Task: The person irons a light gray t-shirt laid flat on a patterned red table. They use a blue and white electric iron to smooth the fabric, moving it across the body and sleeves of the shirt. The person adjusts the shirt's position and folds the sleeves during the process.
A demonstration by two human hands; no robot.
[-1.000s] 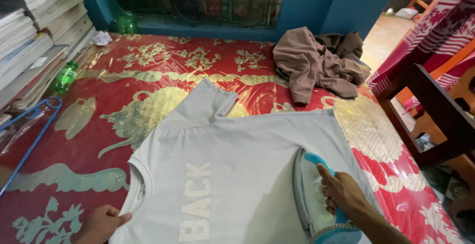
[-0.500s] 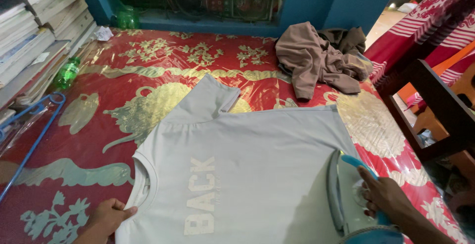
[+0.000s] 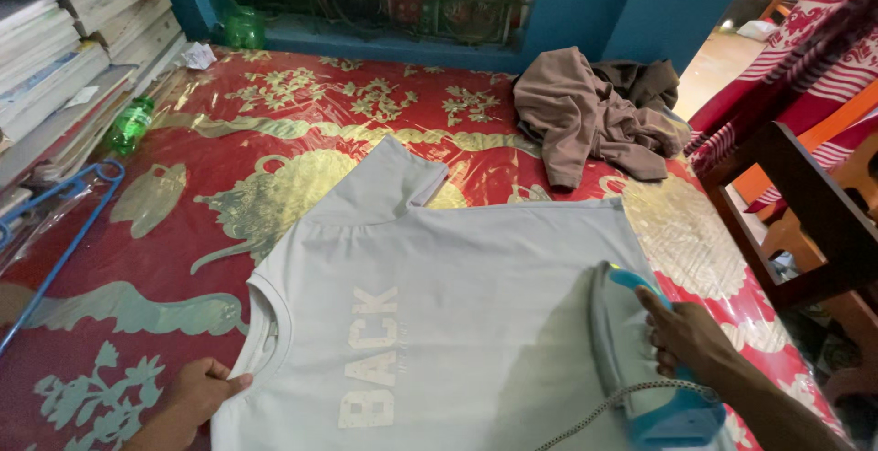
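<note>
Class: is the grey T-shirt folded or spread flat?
Spread flat: the T-shirt lies open on the mattress, one sleeve out.

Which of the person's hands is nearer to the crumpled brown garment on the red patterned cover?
Right. The right hand grips the blue iron just below the crumpled brown garment; the left hand holds the shirt collar far across.

One iron [image 3: 631, 359], two bottles [image 3: 131, 124].

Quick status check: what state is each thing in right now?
Grey T-shirt: spread flat, print up.
Iron: flat on the shirt's right side.
Right hand: gripping the iron's handle.
Left hand: pinning the shirt by the collar.
Brown clothes: crumpled heap.
Green bottle: lying down.
Blue hanger: lying unused.
</note>
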